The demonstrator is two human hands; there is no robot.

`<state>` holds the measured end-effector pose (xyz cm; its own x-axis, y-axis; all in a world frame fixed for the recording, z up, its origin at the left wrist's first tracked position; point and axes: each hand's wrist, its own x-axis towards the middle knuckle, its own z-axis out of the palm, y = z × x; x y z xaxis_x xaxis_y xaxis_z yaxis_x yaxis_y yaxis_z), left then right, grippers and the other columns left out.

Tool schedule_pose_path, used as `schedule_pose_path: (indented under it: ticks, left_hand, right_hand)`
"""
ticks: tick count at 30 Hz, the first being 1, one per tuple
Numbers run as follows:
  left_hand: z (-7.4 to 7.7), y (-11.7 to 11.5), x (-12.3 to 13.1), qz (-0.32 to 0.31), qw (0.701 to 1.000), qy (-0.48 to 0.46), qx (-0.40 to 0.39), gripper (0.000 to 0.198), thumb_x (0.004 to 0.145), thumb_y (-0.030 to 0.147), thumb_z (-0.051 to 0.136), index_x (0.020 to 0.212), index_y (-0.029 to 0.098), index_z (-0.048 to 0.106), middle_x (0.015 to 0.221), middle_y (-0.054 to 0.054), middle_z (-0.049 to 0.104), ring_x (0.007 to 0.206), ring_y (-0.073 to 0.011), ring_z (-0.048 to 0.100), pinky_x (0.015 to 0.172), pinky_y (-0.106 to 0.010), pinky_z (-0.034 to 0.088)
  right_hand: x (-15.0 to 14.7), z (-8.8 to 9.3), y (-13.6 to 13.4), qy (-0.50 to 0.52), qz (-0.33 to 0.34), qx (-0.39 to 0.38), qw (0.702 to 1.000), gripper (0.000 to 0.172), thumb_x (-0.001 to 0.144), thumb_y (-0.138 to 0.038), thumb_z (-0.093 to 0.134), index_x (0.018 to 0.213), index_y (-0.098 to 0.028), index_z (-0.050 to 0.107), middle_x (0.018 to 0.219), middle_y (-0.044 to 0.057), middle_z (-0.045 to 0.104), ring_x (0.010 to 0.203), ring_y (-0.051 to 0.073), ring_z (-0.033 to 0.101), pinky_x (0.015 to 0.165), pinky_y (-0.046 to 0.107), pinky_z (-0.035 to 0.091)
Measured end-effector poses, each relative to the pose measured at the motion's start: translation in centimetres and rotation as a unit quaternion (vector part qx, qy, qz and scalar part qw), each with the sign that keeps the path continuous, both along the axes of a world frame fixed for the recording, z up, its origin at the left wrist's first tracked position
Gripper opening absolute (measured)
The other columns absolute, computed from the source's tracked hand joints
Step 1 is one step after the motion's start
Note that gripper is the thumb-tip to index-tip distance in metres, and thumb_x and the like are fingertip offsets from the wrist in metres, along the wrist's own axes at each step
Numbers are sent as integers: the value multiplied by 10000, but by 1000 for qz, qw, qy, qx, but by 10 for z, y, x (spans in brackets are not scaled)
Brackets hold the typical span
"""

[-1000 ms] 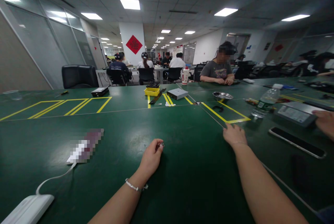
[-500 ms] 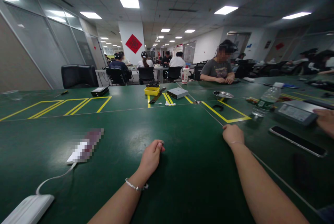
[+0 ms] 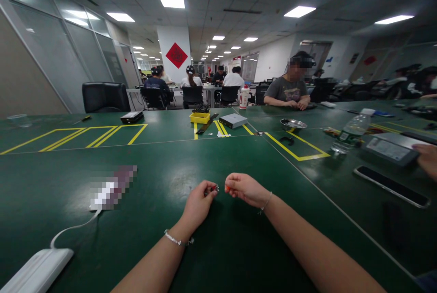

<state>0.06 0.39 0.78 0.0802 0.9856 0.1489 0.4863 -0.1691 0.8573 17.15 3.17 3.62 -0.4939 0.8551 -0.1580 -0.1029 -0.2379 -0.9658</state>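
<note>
My left hand [image 3: 198, 204] is over the green table [image 3: 160, 247], fingers pinched on a small metallic piece with some red on it [image 3: 215, 188]; it is too small to name. Close by on the right, my right hand [image 3: 246, 190] pinches a small orange piece [image 3: 227, 188], mostly covered by the fingertips. A narrow gap separates the two pieces. Left of my hands lies a blurred-out phone [image 3: 124, 179] with a white cable [image 3: 73, 228] running to a white power bank [image 3: 41, 272].
Further back are a yellow tray [image 3: 200, 118], a grey box [image 3: 233, 121] and a metal bowl [image 3: 293, 124]. On the right stand a water bottle [image 3: 351, 133], a phone [image 3: 391, 186] and a metal case [image 3: 392, 149] beside another person's hand [image 3: 426, 158]. A person [image 3: 290, 83] sits across the table.
My right hand has come left from the taped rectangle's corner to beside my left hand, and an orange piece now shows in its fingers. My left hand has barely moved.
</note>
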Motion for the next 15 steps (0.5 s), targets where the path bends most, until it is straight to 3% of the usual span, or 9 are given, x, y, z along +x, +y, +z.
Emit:
schedule_pose_path:
  ticks: [6,11,15]
  left_hand:
    - [2,-1,1,-11,1000,-8,11,182,733,298,439,829,199,558,737,11,591,674,-126,523,634,-245,386]
    - [1,-2,0,-13,1000,9,16,307,800,373,316,723,188,550,662,11,584,638,-123,521,611,-238,372]
    - [0,-2,-2,-13,999,22,20,351,805,404,293,675,188,537,622,18,568,595,-118,507,577,-236,357]
  right_hand:
    - [-8,-15,3,75,-33,-52,995,198,625,-251,671,655,-131,516,622,9,599,519,52,526,509,164,399]
    - [-7,-17,4,101,-22,-74,992,175,650,-257,655,673,-130,537,621,9,600,512,47,534,484,145,405]
    - [-8,-18,4,118,-27,-91,988,147,629,-199,672,697,-111,577,676,17,608,583,50,553,583,156,440]
